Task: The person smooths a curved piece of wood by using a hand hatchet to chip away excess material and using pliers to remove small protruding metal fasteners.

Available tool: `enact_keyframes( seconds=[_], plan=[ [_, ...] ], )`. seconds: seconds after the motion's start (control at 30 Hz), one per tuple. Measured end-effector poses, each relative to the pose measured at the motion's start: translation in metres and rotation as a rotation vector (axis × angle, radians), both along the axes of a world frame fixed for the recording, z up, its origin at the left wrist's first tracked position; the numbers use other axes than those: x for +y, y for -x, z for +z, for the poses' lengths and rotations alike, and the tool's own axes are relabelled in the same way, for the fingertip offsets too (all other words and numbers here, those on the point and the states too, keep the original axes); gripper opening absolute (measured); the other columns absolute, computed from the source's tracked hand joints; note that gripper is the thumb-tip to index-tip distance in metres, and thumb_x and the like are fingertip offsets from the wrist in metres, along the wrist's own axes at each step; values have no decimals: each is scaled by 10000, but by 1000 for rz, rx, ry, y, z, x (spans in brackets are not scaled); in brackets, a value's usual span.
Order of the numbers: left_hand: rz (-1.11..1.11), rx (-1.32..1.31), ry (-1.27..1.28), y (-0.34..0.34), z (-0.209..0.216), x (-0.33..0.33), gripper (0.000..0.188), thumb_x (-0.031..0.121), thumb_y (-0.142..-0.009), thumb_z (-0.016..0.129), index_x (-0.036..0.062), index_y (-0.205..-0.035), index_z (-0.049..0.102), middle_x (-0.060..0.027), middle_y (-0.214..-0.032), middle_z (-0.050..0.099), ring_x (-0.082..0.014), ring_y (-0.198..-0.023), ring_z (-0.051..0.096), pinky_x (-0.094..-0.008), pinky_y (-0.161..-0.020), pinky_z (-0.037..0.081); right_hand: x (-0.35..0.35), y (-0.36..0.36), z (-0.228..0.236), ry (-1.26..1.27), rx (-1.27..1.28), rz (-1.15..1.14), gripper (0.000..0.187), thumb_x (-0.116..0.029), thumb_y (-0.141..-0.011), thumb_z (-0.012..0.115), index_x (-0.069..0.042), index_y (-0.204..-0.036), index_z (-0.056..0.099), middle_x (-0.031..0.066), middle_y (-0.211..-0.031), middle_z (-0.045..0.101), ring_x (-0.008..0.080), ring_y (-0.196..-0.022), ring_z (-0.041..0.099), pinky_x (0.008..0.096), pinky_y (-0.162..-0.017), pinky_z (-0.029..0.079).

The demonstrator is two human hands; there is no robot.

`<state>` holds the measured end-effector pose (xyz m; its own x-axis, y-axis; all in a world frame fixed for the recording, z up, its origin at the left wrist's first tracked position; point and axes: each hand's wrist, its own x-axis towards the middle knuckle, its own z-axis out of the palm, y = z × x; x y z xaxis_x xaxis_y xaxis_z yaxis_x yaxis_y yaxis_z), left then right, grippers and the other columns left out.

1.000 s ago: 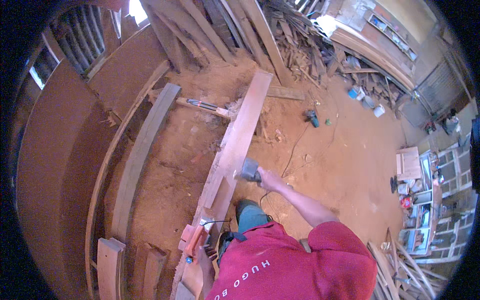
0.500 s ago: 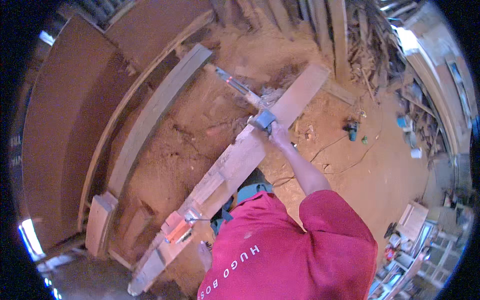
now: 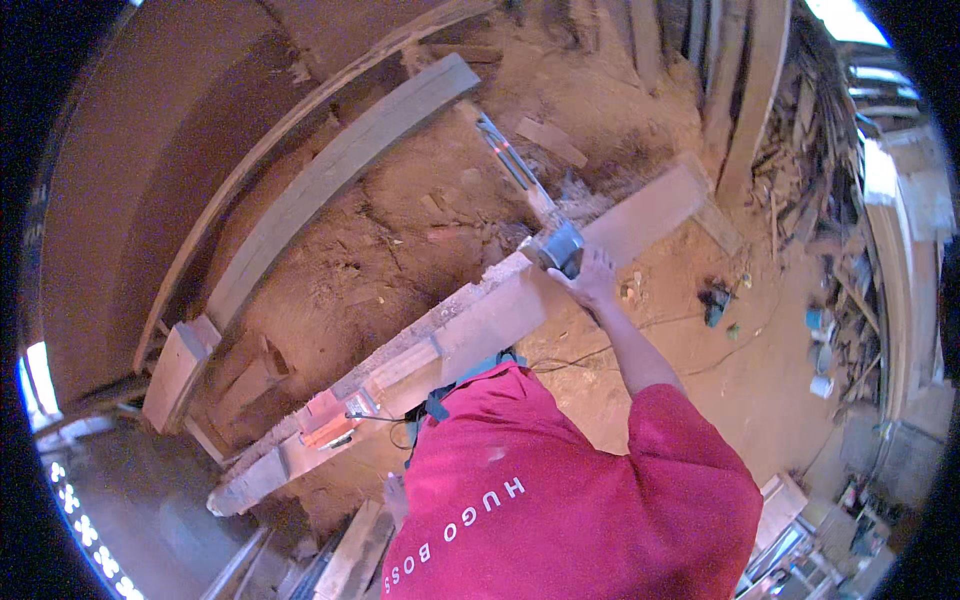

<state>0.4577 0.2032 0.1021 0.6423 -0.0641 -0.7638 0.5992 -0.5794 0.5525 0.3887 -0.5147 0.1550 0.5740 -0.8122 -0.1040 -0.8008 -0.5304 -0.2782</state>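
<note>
A long, pale wooden beam runs diagonally in front of me. My right hand is at its right part, against a blue-grey, block-shaped tool with a dark end. The thumb lies on the near side of that dark end and the fingers curl on the right; the exact kind of tool is hidden. Beyond it extends a narrow dark bar with red marks. My left hand shows only in part beside my shirt, below the beam, its fingers hidden. Nearest it on the beam is an orange tool with a dark cable.
A curved timber lies beyond the beam, with a wood block at its left end. Sawdust and offcuts cover the ground. A dark green power tool and cables are on the right. Planks stand at the back.
My view has turned, so the beam lies flatter across it. The right hand remains at the blue-grey tool, its wrist and fingers turned somewhat. The tool stays at about the same place along the beam.
</note>
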Motion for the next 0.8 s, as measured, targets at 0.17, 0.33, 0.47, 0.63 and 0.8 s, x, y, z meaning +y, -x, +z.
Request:
enact_keyframes(
  seconds=[0.17, 0.33, 0.47, 0.63, 0.8],
  plan=[
    [155, -165, -101, 14, 48, -78, 436, 389, -1056, 430, -12, -1004, 596, -111, -856, 657, -211, -799, 646, -359, -710, 517, -80, -77, -22, 109, -272, 137, 567, -470, -804, 728, -38, -1132, 562, 190, -1101, 592, 383, -1055, 548, 509, -899, 435],
    [-99, -399, -315, 39, 88, -65, 410, 361, -1041, 460, 6, -904, 612, -95, -784, 648, -191, -745, 626, -357, -669, 481, -109, -199, -62, -4, -113, 251, 390, -295, -914, 635, -36, -1200, 576, 161, -1125, 628, 356, -1062, 590, 462, -903, 475],
    [169, -198, -470, 55, 143, -94, 434, 405, -1016, 481, 0, -909, 596, -154, -739, 613, -264, -702, 602, -387, -648, 464, -92, -246, -64, -633, -607, 80, 334, -277, -981, 510, -85, -1231, 620, 74, -1153, 641, 217, -1069, 590, 389, -950, 456],
    [211, -152, -571, 100, 134, -81, 471, 435, -1021, 463, -13, -1007, 608, -283, -924, 651, -473, -919, 627, -525, -768, 468, -144, -230, -99, -174, -343, 539, 710, -465, -895, 626, 20, -1393, 481, 225, -1308, 605, 303, -1120, 627, 446, -930, 502],
    [350, -14, -533, 156, 127, -86, 514, 487, -1002, 469, 6, -1072, 637, -303, -1017, 660, -466, -1035, 619, -531, -861, 489, -118, -279, -56, -1025, -564, -257, 283, -406, -967, 511, -190, -789, 558, -4, -618, 501, 137, -488, 466, 272, -437, 365]
  ],
)
